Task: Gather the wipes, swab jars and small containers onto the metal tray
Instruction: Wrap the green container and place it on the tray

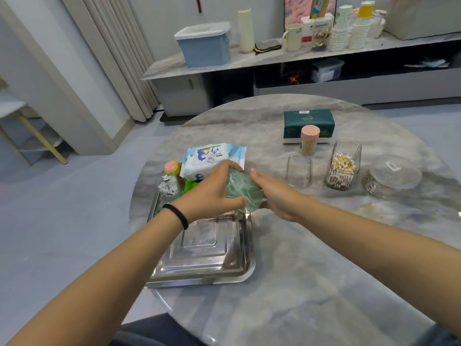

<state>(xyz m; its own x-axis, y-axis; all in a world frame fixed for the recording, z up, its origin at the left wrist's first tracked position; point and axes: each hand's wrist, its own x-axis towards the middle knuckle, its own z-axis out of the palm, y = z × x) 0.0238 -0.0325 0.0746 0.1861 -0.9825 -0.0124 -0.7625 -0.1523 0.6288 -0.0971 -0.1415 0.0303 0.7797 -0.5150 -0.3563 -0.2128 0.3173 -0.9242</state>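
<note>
Clearly the soft, crinkly green plastic pouch (243, 193) at frame centre, above the far edge of the shiny steel tray (202, 255), is light and slippery; left hand (212, 193) and right hand (274, 196) curl around its sides, the sensible place to hold it.

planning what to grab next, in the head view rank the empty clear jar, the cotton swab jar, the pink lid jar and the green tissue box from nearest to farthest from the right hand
From the right hand, which holds the green packet:
1. Empty clear jar, just to its right.
2. Cotton swab jar, further right.
3. Pink lid jar, behind the clear jar; close to the swab jar's rank.
4. Green tissue box, at the back.
</note>
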